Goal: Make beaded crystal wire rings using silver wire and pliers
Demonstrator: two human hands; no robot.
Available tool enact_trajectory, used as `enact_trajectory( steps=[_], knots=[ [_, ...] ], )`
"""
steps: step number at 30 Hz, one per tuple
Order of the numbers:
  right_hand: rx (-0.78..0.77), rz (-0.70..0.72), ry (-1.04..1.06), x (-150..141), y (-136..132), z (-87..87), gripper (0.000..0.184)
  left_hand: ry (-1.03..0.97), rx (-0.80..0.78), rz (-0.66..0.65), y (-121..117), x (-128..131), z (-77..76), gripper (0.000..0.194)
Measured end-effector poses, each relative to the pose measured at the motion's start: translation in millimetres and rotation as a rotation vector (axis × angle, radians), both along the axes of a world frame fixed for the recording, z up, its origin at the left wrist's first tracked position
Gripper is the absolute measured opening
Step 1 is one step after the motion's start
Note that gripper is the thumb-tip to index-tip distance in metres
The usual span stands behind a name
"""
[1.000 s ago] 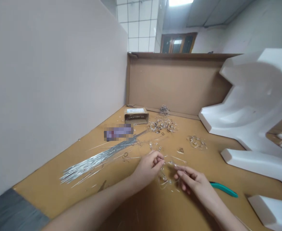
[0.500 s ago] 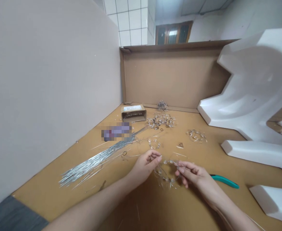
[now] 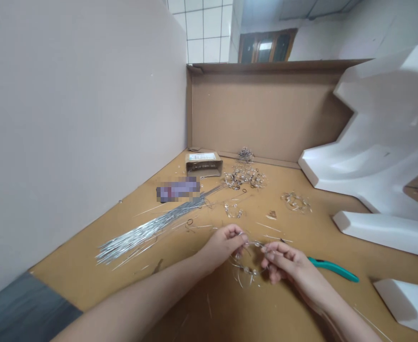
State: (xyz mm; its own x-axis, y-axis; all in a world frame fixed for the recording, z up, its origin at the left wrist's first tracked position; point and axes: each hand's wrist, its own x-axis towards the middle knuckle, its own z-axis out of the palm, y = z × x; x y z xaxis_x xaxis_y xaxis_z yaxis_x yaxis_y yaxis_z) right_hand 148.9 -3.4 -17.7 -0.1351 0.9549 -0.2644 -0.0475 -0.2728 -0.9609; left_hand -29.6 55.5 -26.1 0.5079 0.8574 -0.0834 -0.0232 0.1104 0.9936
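Between my hands hangs a ring of thin wire strung with clear beads (image 3: 247, 270), loose wire ends sticking out from its lower side. My left hand (image 3: 228, 243) pinches the ring's upper left part between thumb and fingers. On the opposite side, my right hand (image 3: 282, 260) grips the ring with closed fingertips. Just beyond my right hand lies a tool with a teal handle (image 3: 335, 269), its front end partly hidden by the hand. A small beaded wire piece (image 3: 233, 211) rests on the table past my left hand.
A bundle of straight metal wires (image 3: 151, 228) lies to the left, near a blurred purple item (image 3: 178, 190). Farther back are a small open cardboard box (image 3: 204, 165) and a pile of beaded wire pieces (image 3: 244, 177). Another beaded ring (image 3: 296, 202) and white foam blocks (image 3: 383, 232) are rightward.
My left hand has closed on the ring's upper left part and sits nearer my right hand. The whole view has shifted slightly.
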Motion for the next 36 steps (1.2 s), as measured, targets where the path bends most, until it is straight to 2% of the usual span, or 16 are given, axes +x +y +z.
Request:
enact_trajectory(
  steps=[6, 9, 12, 13, 15, 17, 21, 25, 29, 33, 34, 36],
  knots=[
    [-0.038, 0.001, -0.016, -5, -1, -4.7, 0.03, 0.076, 0.053, -0.052, 4, 1, -7.4, 0.019],
    [-0.089, 0.079, -0.178, 2, -1, -5.1, 0.033, 0.127, 0.046, -0.076, 5, -1, -10.0, 0.017],
    [-0.032, 0.213, -0.63, 17, 12, 8.7, 0.039, 0.151, 0.013, -0.102, 6, -1, -12.1, 0.018],
    [0.039, 0.203, -0.812, 22, 22, 16.1, 0.041, 0.15, 0.006, -0.106, 6, -1, -13.5, 0.018],
    [0.257, 0.111, -1.332, 28, 48, 31.0, 0.041, 0.136, -0.006, -0.115, 7, 0, -17.6, 0.016],
    [0.356, 0.116, -1.467, 27, 82, 41.3, 0.03, 0.118, -0.02, -0.12, 9, 1, -22.1, 0.014],
    [0.422, 0.257, -1.637, 15, 144, 41.7, 0.022, 0.124, -0.047, -0.107, 10, 1, -26.8, 0.013],
    [0.456, 0.412, -1.744, 6, 178, 31.8, 0.032, 0.133, -0.051, -0.113, 9, 1, -27.0, 0.014],
    [0.46, 0.531, -1.799, -3, 189, 27.8, 0.032, 0.138, -0.07, -0.097, 9, 3, -27.7, 0.015],
    [0.419, 0.586, -1.82, -8, 187, 29.6, 0.032, 0.188, -0.063, -0.115, 9, 2, -24.5, 0.013],
    [0.402, 0.594, -1.822, -7, 184, 30.6, 0.032, 0.22, -0.038, -0.131, 8, 0, -22.2, 0.013],
    [0.362, 0.607, -1.826, -5, 176, 33.5, 0.032, 0.325, 0.113, -0.145, 6, -5, -15.2, 0.016]
  ],
)
